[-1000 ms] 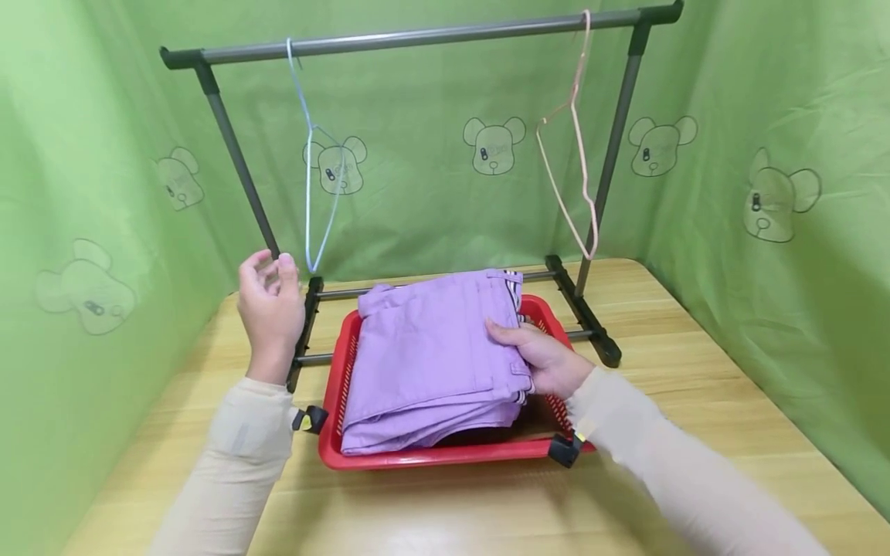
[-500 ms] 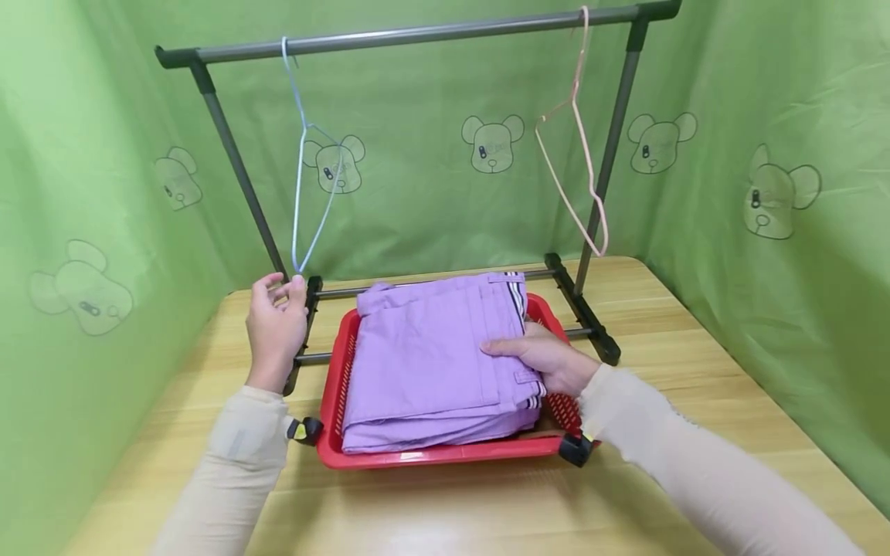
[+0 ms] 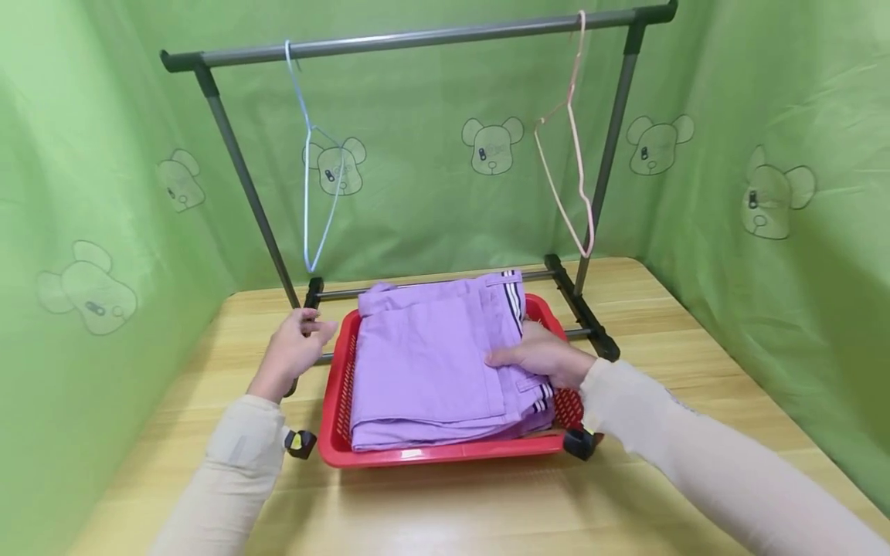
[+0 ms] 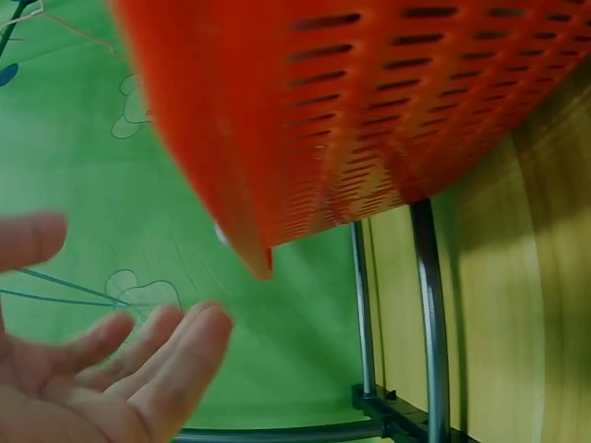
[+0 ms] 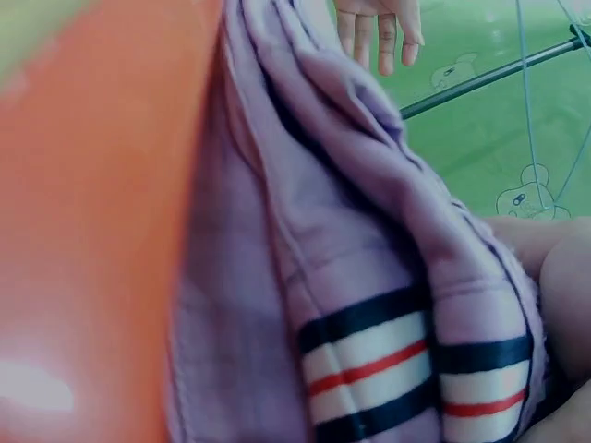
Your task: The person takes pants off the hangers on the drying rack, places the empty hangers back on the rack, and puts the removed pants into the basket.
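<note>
Folded purple pants (image 3: 424, 355) lie in a red plastic basket (image 3: 410, 457), with a striped band showing along the waist edge. My right hand (image 3: 545, 355) grips that waist edge, thumb on top and the other fingers hidden beneath the cloth. In the right wrist view the striped waistband (image 5: 369, 369) hangs in folds beside the basket wall (image 5: 92, 231). My left hand (image 3: 295, 344) hovers just left of the basket, holding nothing. Its fingers are loosely bent, as the left wrist view of the hand (image 4: 111, 378) also shows, apart from the basket wall (image 4: 369, 120).
Behind the basket stands a clothes rack (image 3: 417, 37) with dark feet on the wooden table (image 3: 695, 371). A blue hanger (image 3: 307, 185) and a pink hanger (image 3: 579, 154) hang from its bar. Green curtains (image 3: 417, 216) enclose the back and sides.
My left hand has come down and turned right, toward the basket. My right hand has shifted slightly right with the pants' waist edge, showing more of the striped band. The hangers sway a little.
</note>
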### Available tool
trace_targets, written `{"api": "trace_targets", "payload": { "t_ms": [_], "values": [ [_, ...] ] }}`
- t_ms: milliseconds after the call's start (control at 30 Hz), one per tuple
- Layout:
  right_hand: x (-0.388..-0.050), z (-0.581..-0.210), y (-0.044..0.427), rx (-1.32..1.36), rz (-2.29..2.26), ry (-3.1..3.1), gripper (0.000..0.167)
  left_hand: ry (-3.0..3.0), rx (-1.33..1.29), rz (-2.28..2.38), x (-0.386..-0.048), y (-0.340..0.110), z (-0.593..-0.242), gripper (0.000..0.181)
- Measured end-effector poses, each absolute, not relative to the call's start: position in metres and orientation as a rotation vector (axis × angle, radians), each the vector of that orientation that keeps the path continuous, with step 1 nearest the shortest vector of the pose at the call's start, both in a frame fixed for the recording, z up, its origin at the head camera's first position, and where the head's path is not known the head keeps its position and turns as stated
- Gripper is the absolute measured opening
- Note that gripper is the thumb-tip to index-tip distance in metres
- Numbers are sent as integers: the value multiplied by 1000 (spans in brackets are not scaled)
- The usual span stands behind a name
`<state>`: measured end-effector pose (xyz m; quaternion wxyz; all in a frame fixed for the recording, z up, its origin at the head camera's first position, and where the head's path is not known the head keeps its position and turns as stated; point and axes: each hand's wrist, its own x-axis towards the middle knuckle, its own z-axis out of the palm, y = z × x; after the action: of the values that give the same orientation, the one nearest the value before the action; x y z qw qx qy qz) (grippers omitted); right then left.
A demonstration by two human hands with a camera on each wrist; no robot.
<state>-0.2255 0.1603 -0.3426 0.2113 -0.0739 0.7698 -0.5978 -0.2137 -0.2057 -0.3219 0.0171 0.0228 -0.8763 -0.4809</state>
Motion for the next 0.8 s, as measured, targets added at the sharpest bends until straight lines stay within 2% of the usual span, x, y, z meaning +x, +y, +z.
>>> {"api": "trace_targets", "payload": {
  "t_ms": [233,500,800],
  "values": [
    [-234,-338,150,-186,-1357,2377,39,-2863,-76,-1480,-218,-208,-330,49],
    [-247,-339,140,-215,-980,2643,36,-2933,-157,-1327,-220,-210,-328,48],
    [-258,-354,128,-351,-530,2761,43,-2963,-202,-1286,-220,-207,-329,45]
  ]
}}
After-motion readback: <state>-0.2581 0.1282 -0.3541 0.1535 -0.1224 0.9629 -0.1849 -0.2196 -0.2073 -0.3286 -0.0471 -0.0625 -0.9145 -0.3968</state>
